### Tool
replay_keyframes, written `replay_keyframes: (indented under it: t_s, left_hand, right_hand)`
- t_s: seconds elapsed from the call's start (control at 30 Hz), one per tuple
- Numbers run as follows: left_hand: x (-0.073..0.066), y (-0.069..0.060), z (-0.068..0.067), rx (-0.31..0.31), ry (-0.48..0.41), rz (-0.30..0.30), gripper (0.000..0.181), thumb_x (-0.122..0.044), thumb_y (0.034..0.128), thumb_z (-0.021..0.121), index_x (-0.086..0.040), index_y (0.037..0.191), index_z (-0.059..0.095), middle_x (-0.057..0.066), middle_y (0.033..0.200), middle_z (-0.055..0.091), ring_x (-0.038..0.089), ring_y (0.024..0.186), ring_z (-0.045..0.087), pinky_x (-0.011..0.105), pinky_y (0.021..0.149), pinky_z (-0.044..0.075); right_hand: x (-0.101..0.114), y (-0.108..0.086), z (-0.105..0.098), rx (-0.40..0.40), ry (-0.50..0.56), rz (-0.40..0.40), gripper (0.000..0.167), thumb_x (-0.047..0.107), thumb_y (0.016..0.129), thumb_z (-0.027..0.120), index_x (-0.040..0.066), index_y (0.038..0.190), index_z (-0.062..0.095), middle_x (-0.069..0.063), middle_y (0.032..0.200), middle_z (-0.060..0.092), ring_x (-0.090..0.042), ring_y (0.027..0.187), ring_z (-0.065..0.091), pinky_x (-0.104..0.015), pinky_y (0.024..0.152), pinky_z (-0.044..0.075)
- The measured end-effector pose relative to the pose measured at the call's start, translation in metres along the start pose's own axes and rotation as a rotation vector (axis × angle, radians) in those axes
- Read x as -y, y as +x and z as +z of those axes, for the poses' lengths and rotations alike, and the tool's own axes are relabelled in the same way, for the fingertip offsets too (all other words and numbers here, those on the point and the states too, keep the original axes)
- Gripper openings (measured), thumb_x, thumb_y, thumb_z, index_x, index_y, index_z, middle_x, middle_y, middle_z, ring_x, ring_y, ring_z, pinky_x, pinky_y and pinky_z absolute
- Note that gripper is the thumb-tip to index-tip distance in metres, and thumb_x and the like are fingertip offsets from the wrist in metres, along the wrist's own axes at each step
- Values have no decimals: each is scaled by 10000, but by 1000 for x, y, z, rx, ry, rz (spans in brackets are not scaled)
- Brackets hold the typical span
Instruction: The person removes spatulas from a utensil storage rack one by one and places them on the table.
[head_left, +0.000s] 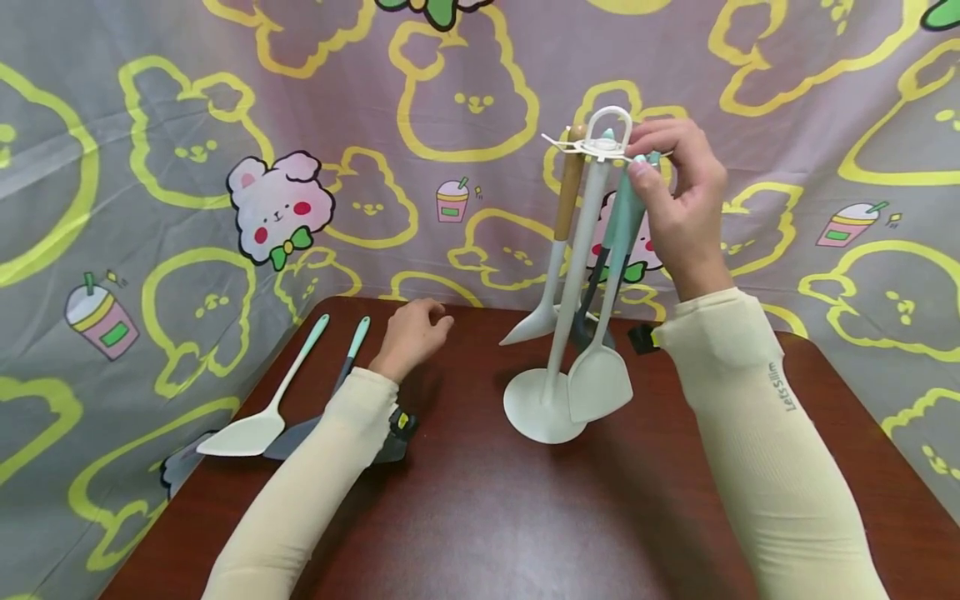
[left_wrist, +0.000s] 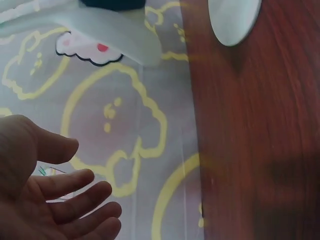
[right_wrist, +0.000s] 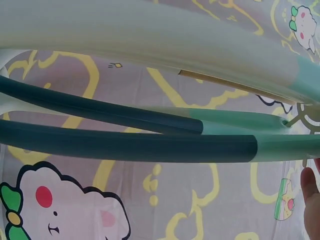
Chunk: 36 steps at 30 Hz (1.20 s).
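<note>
My right hand (head_left: 678,196) is at the top of a white utensil rack (head_left: 600,148), its thumb and fingers pinching the upper end of a dark utensil with a teal handle (right_wrist: 287,148). From the rack hang a white ladle (head_left: 543,408), a white turner with a teal handle (head_left: 600,383), a wooden-handled utensil with a pale head (head_left: 532,323), and dark utensils partly hidden behind them. Apart from these, my left hand (head_left: 414,337) hovers over the table's left side, fingers loosely bent and nothing held, as the left wrist view also shows.
On the left of the brown table (head_left: 480,517) lie a white turner (head_left: 247,435) with a teal handle and a dark turner (head_left: 300,433), partly covered by my left forearm. A patterned curtain (head_left: 480,83) hangs behind the table and along its sides.
</note>
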<state>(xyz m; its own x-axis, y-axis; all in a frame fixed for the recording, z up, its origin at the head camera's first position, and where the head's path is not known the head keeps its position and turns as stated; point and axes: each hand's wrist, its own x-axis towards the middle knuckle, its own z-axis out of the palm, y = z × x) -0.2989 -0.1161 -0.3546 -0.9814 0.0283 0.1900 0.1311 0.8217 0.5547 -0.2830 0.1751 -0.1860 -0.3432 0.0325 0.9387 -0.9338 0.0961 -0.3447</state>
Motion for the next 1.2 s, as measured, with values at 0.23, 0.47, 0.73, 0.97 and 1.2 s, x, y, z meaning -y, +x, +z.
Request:
replay_keyframes:
  t_s: [0.23, 0.47, 0.73, 0.97, 1.2]
  left_hand:
    - [-14, -16, -3, -181, -91, 154, 332, -241, 959, 594, -67, 1235, 661, 139, 1241, 671, 326, 1179, 620, 496, 1009, 476]
    - [-37, -35, -5, -379, -238, 421, 306, -126, 887, 666, -49, 1183, 676, 112, 1176, 675, 271, 1133, 630, 432, 992, 484]
    - [-56, -56, -8, -407, -302, 584, 344, -76, 852, 683, -26, 1192, 659, 114, 1212, 657, 243, 1172, 618, 396, 1018, 480]
    - [-59, -67, -5, -393, -324, 578, 360, -83, 853, 685, -28, 1208, 652, 114, 1239, 647, 237, 1211, 599, 402, 1047, 459]
    - [-55, -70, -2, -388, -339, 566, 360, -86, 859, 683, -31, 1214, 651, 114, 1245, 643, 235, 1211, 601, 411, 1048, 462]
  right_hand:
    - [1, -4, -4, 8, -15, 13, 344, 110, 840, 533, -213, 950, 563, 127, 1002, 645, -152, 1049, 581, -286, 1013, 440]
    - [-9, -5, -9, 5, -43, 34, 333, 114, 847, 550, -196, 966, 582, 138, 1008, 660, -145, 1064, 600, -287, 1027, 456]
    - [-16, -7, -14, 6, -94, 64, 310, 125, 856, 561, -168, 953, 595, 145, 1031, 665, -133, 1081, 593, -272, 1022, 450]
    - [-12, -7, -14, 0, -82, 61, 275, 104, 870, 551, -154, 951, 598, 136, 1024, 673, -145, 1062, 608, -271, 1020, 461]
    - [-8, -5, -15, -3, -78, 35, 301, 96, 870, 541, -189, 957, 590, 138, 1016, 679, -145, 1011, 630, -244, 962, 491]
